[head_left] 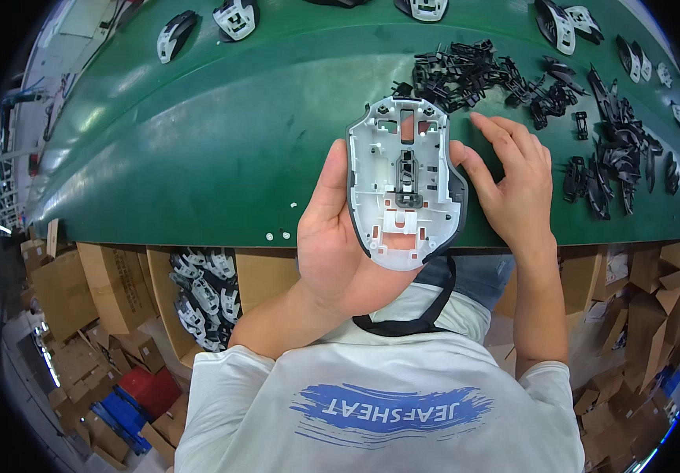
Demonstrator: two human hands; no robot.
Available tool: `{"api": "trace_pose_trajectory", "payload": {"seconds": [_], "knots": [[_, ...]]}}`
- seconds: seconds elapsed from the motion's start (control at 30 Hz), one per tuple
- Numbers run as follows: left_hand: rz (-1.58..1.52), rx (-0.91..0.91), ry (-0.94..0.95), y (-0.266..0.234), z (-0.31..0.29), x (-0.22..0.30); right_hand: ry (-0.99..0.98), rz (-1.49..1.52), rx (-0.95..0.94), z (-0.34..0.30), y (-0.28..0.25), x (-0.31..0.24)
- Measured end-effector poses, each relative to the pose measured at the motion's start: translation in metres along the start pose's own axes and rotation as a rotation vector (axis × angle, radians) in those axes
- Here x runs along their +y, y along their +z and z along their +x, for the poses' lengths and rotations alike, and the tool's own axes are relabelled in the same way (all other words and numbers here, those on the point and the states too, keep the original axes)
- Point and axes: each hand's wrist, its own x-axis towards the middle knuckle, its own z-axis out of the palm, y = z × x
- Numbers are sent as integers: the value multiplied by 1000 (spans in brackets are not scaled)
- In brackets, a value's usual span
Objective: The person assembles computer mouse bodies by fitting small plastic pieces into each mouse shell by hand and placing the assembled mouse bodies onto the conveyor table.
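Observation:
My left hand [330, 251] holds a computer mouse shell [374, 185] from below and along its left side. The shell is white inside with a dark rim, its hollow side facing up. A small black plastic part [408, 175] sits upright along the shell's middle. My right hand [520, 185] is beside the shell's right edge, fingers apart, with its thumb tip at or close to that edge; I cannot tell if they touch. Nothing shows between the right fingers. Just beyond the shell lies a pile of small black plastic parts [466, 75].
Longer black pieces [622, 138] lie heaped on the green table [198, 150] at right. More shells [236, 19] rest along the far side. Tiny white bits [270, 236] lie near the front edge. Below, a cardboard box [168, 303] holds several shells [206, 296].

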Motion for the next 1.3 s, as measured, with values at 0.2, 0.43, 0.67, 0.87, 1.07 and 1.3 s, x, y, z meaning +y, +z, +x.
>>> {"api": "trace_pose_trajectory", "payload": {"seconds": [0.2, 0.43, 0.67, 0.87, 1.07, 1.3], "knots": [[117, 23, 164, -11, -23, 29, -42, 12, 3, 9, 10, 2], [848, 326, 923, -98, -230, 199, -4, 110, 10, 11, 8, 4], [1779, 1412, 683, -223, -418, 246, -87, 180, -26, 32, 31, -33], [2266, 1686, 423, -245, -445, 246, 34, 50, -108, 58, 46, -47], [2109, 1376, 1296, -150, -284, 322, 116, 288, -86, 45, 21, -36], [2200, 725, 1402, -49, -18, 442, 241, 217, -10, 21, -5, -16]]}}
